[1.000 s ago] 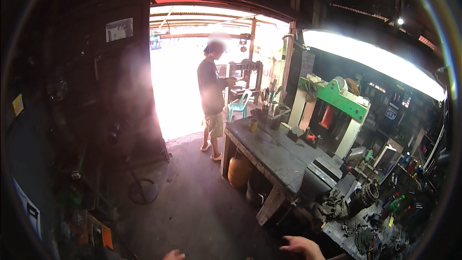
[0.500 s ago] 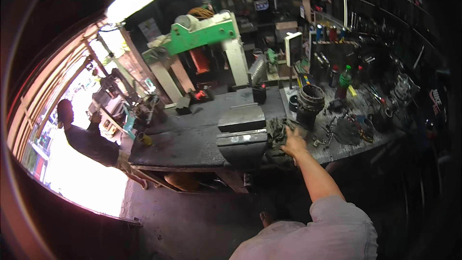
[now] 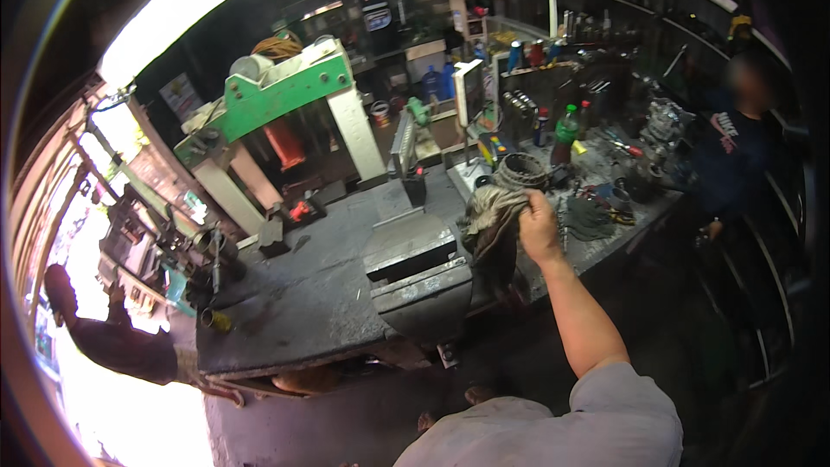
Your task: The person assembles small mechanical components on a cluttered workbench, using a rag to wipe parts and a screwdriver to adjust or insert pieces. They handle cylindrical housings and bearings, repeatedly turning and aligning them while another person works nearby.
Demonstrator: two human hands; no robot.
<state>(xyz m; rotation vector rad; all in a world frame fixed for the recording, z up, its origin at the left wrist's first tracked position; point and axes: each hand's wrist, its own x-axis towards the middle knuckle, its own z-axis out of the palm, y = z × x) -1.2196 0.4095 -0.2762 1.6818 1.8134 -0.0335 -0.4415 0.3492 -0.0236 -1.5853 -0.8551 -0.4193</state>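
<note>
My right hand [image 3: 539,229] reaches over the bench with its fingers closed on a dirty grey-brown rag [image 3: 494,220]. The rag is bunched up and hangs down from the grip, between the bench vise [image 3: 421,281] and a dark ribbed cylindrical metal part [image 3: 523,170]. Part of that cylinder is hidden behind the rag. The vise jaws stand apart with a dark gap between them. No left hand shows in the picture.
Tools, a dark cloth [image 3: 588,218] and a green-capped bottle [image 3: 565,131] crowd the bench's right side. A green-and-white press frame [image 3: 285,91] rises behind. One person [image 3: 735,156] stands at the right, another [image 3: 121,342] by the bright opening at the left.
My right hand has closed on the rag and lifted it off the bench beside the vise. The view has shifted to the right, bringing a person there into sight.
</note>
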